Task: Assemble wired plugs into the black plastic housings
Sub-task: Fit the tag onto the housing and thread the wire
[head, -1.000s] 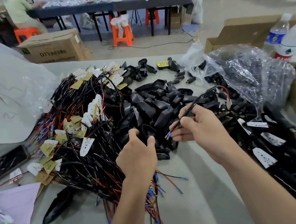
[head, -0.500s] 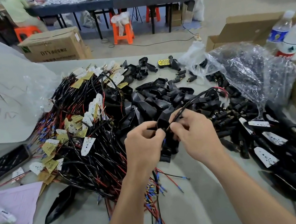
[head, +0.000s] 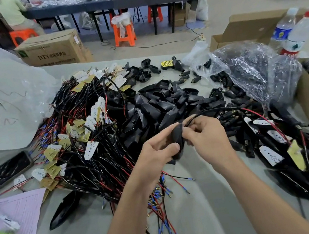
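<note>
Head view shows the left hand (head: 156, 152) with its fingers curled round one black plastic housing (head: 177, 140), thumb laid across the near face. The right hand (head: 208, 139) is also curled; its fingertips pinch the black lead (head: 218, 109) at the point where the lead meets the upper end of the housing. Both hands are held together above the table (head: 204, 215). The joint itself is covered by the fingers, so whether the plug is seated cannot be told.

Probable faults from this position:
- Lead kinked or pulled off-axis, caused by the long free run trailing to the right and snagging on the assembled units (head: 269, 139) lying there.
- Plug entering crooked, caused by the housing rotating in the left-hand grip while the right hand pushes.
- Red conductor (head: 257, 112) trapped at the housing mouth, if it is not guided in with the black one.

Location of parts: the held housing sits between the two hands, touching both. The pile of loose housings (head: 158, 106) lies just beyond the hands. The bundle of wired plugs (head: 93, 146) lies to the left of the left hand, near the forearm.
</note>
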Demonstrator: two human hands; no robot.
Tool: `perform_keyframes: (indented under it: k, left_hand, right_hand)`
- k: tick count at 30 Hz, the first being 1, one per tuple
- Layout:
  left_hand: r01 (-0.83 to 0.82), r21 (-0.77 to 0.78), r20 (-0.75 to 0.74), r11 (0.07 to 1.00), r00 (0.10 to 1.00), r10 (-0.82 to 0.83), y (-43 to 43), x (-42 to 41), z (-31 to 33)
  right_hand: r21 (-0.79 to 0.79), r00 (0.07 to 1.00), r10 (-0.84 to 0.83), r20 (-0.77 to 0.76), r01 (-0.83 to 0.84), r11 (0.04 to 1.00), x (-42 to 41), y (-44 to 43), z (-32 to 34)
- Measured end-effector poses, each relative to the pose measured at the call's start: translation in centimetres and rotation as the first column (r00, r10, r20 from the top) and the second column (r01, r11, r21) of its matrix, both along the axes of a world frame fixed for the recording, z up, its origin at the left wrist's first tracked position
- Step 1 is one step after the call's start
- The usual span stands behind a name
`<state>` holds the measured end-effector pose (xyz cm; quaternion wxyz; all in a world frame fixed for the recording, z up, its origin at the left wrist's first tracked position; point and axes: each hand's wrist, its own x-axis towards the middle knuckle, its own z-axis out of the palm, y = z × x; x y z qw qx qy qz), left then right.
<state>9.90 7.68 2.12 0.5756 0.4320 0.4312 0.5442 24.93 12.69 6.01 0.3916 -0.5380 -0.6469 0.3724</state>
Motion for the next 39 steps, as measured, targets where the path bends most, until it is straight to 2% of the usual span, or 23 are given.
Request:
perform_keyframes:
  k: [3, 7, 11, 14, 17, 19, 21, 24, 26, 29, 30, 32, 34, 35, 37, 39]
  left_hand:
    - [0.022, -0.028, 0.053, 0.999, 0.998, -0.021, -0.1, 0.2, 0.1]
    - [-0.117, -0.042, 0.094, 0.992, 0.988, 0.120, -0.4, 0.7, -0.3]
    - [-0.211, 0.034, 0.063, 0.977, 0.976, 0.209, -0.7, 0.2, -0.5]
    - [-0.156, 0.119, 0.012, 0.981, 0.988, 0.156, -0.8, -0.1, 0.2]
    - [-0.107, 0.135, 0.045, 0.985, 0.994, 0.102, -0.6, 0.0, 0.4]
    - [-0.123, 0.084, 0.077, 0.989, 0.990, 0.117, -0.5, 0.3, 0.3]
    - [-0.150, -0.035, 0.172, 0.988, 0.973, 0.154, -0.4, 0.4, -0.1]
    - [-0.104, -0.194, 0.214, 0.976, 0.966, 0.146, -0.5, 0.5, -0.3]
    - [-0.090, -0.227, 0.208, 0.970, 0.968, 0.138, -0.5, 0.9, -0.4]
    - [-0.096, -0.224, 0.226, 0.970, 0.963, 0.147, -0.3, 2.0, -0.2]
    - [-0.109, -0.223, 0.212, 0.969, 0.964, 0.157, -0.3, 2.2, -0.1]
    - [-0.134, -0.230, 0.203, 0.964, 0.962, 0.182, -0.2, 2.4, 0.1]
    - [-0.140, -0.255, 0.258, 0.957, 0.944, 0.207, -0.2, 2.1, 0.1]
    - [-0.131, -0.274, 0.303, 0.953, 0.929, 0.214, -0.3, 1.9, 0.1]
    - [-0.115, -0.293, 0.359, 0.949, 0.907, 0.221, -0.4, 1.5, -0.1]
    - [-0.133, -0.278, 0.302, 0.951, 0.928, 0.218, -0.5, 1.4, -0.4]
  right_hand:
    - [-0.003, 0.999, 0.007, 0.040, -0.007, 1.000, 0.1, -0.4, -0.5]
    - [-0.002, 0.984, 0.063, 0.164, -0.063, 0.998, 0.0, -0.4, -0.2]
    - [-0.036, 0.980, 0.107, 0.169, -0.102, 0.994, -0.2, -0.4, 0.7]
    - [-0.040, 0.984, 0.101, 0.147, -0.097, 0.995, -0.4, -0.6, 0.6]
    - [-0.054, 0.960, 0.138, 0.245, -0.129, 0.990, -0.8, -1.0, 0.1]
    - [-0.057, 0.924, 0.182, 0.337, -0.173, 0.983, -0.8, -1.0, -0.1]
    - [-0.098, 0.873, 0.288, 0.394, -0.271, 0.957, -0.2, -0.8, 0.3]
    - [-0.203, 0.812, 0.450, 0.372, -0.401, 0.893, 0.6, -0.5, 0.8]
    - [-0.180, 0.814, 0.395, 0.425, -0.352, 0.918, 0.6, -0.5, 0.5]
    - [0.023, 0.776, 0.085, 0.625, -0.127, 0.992, 0.0, -1.1, -0.3]
    - [0.100, 0.767, -0.011, 0.641, -0.070, 0.993, -0.2, -1.4, -0.5]
    - [0.140, 0.827, -0.054, 0.560, -0.030, 0.990, -0.1, -1.4, -1.0]
    - [0.037, 0.952, 0.029, 0.306, -0.042, 0.998, 0.4, -1.1, -1.4]
    - [-0.020, 0.986, 0.029, 0.166, -0.026, 0.999, 0.8, -0.9, -1.6]
    - [-0.085, 0.998, -0.051, -0.045, 0.047, 0.995, 1.7, -0.5, -2.0]
    - [-0.140, 0.962, -0.059, -0.265, 0.022, 0.990, 2.4, 0.0, -1.9]
